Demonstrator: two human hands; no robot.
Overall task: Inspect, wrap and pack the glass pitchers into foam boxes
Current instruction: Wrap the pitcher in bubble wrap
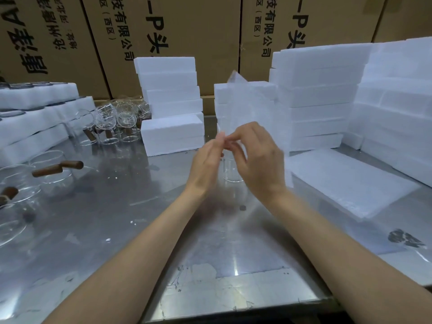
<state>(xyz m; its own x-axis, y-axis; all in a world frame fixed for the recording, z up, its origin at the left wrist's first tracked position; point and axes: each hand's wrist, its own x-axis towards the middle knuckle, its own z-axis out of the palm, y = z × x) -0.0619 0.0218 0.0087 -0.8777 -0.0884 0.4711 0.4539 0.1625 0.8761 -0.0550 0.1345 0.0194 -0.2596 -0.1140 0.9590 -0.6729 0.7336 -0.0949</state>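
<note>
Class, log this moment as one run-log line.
both hands pinch clear bag | pitcher behind hands on table | not yet wrapped

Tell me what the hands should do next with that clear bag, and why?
Probably pull the clear bag open at its edge. Both the left hand and the right hand pinch that edge with their fingers, held up above the metal table. A glass pitcher stands just behind the hands, with no wrap visible on it, so an opened bag could likely slip over it next.
</note>
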